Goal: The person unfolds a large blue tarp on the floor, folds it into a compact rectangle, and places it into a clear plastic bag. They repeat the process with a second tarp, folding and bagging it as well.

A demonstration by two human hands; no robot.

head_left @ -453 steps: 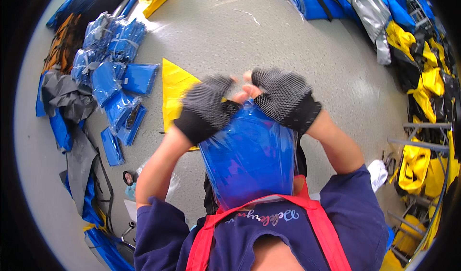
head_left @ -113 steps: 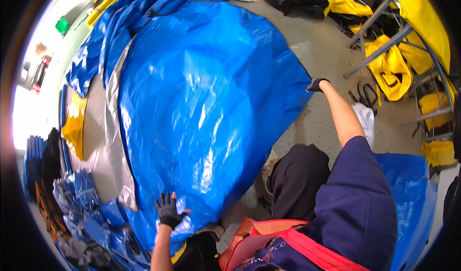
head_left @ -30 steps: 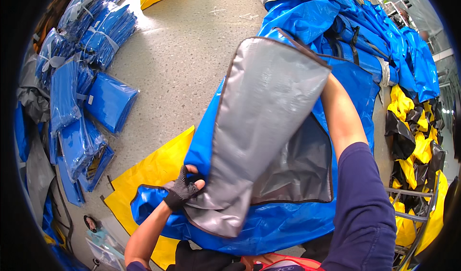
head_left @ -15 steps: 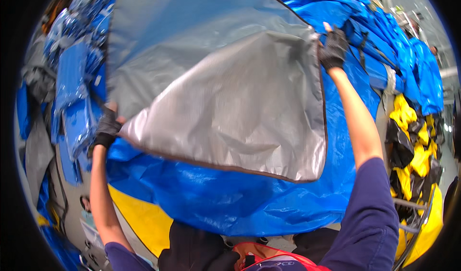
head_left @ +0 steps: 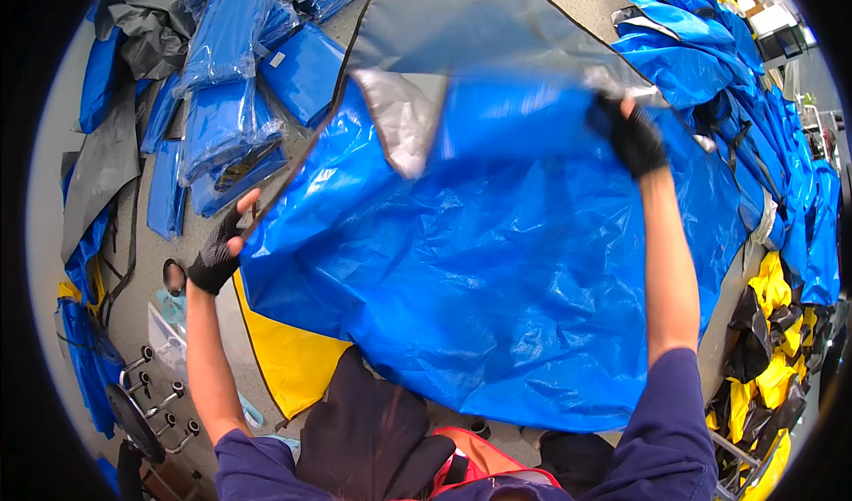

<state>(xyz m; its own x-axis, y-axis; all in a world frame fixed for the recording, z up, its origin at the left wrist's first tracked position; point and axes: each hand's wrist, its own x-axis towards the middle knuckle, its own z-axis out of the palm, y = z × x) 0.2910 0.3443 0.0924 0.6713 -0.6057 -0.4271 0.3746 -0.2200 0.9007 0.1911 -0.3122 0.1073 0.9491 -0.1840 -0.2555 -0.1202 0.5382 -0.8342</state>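
A large tarp sheet [head_left: 497, 261], blue on one face and silver-grey on the other, spreads in front of me with a dark bound edge. Its grey face [head_left: 479, 31] shows at the far end, and a small grey fold [head_left: 404, 119] pokes out among the blue. My left hand [head_left: 216, 254], in a black fingerless glove, is at the tarp's left edge, the edge between thumb and forefinger. At the far right, my gloved right hand [head_left: 632, 137] grips the tarp; its fingertips and the cloth beside them are smeared by motion.
Blue folded packs in clear plastic [head_left: 226, 102] lie at the far left beside grey sheeting [head_left: 98, 190]. Blue tarps [head_left: 754, 102] heap along the right, with yellow and black cloth [head_left: 772, 323] nearer. A yellow panel [head_left: 288, 355] and a small wheeled frame [head_left: 160, 412] are at near left.
The raised grey flap has gone over and away from me, so blue now covers most of the sheet. My right hand has come a little nearer. The view has shifted.
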